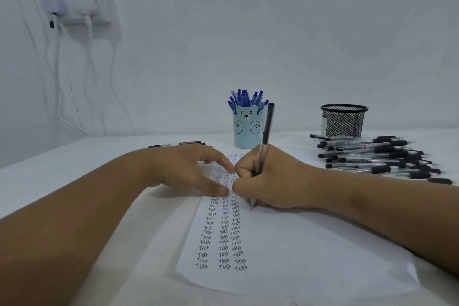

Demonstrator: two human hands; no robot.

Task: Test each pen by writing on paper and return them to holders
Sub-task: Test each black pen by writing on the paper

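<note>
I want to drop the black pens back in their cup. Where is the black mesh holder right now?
In the head view the black mesh holder stands at the back right of the table, just behind the pile of black pens and right of the blue bear cup.

Both forearms bare, no sleeves in view. Left hand (183,169) and right hand (270,181): no rings, watch or gloves.

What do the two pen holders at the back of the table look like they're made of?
The black holder looks like metal wire mesh with a solid rim: you can see through its lattice wall. The light blue bear cup looks like smooth matte plastic, opaque with a printed face, though coated metal or ceramic can't be excluded.
</note>
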